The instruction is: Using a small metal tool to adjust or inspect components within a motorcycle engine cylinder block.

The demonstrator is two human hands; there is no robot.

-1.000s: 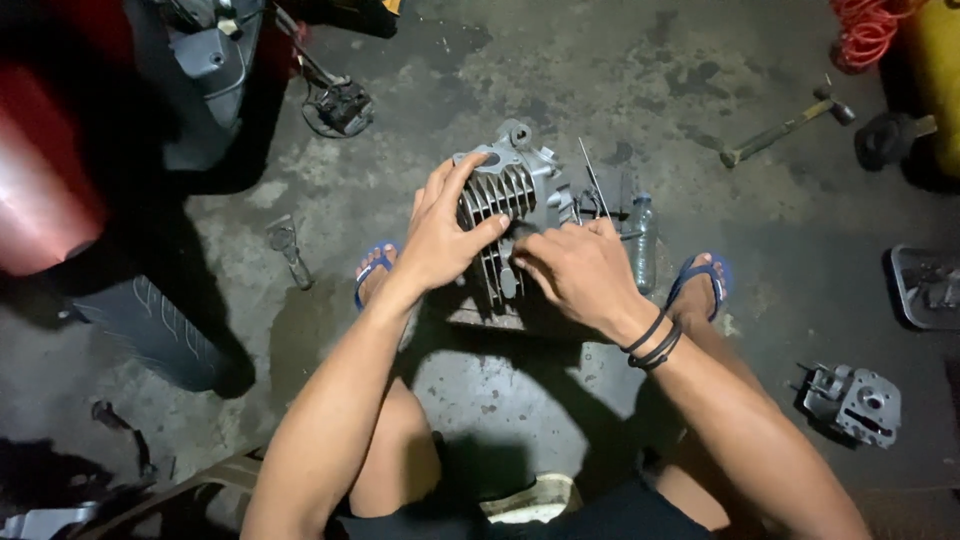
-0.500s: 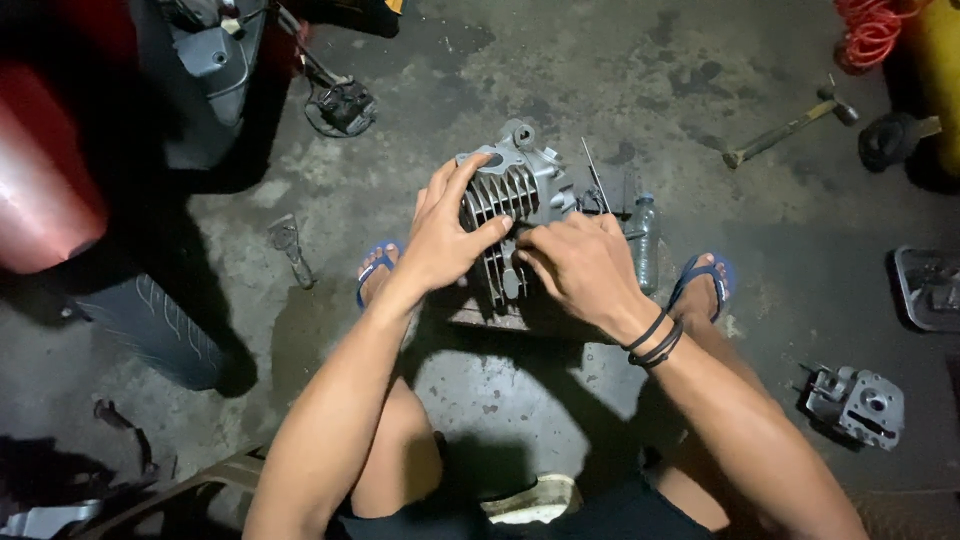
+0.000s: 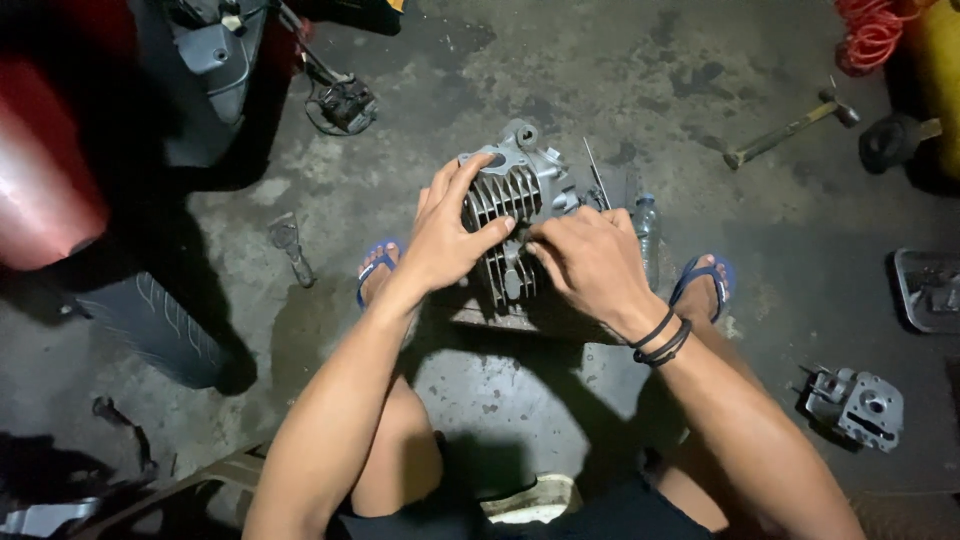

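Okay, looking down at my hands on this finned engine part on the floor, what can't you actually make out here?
Head view only:
- Lower half of the finned engine part: covered by the left hand and right hand.
- Right fingertips: tucked against the fins, so any small piece in their grip cannot be told.
- Block under the engine part: mostly in shadow.
- Red coil, top right: cut off by the edge.
- Lower left corner: too dark to read.

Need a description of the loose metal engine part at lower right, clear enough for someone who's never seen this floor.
Start at the finned engine cylinder that both hands grip in the middle of the concrete floor. Follow the person's right forearm down and outward: the cylinder head lies alone on the floor beside that arm. It is a small blocky grey casting with round ports, unlike the flat tray above it or the hammer farther up.
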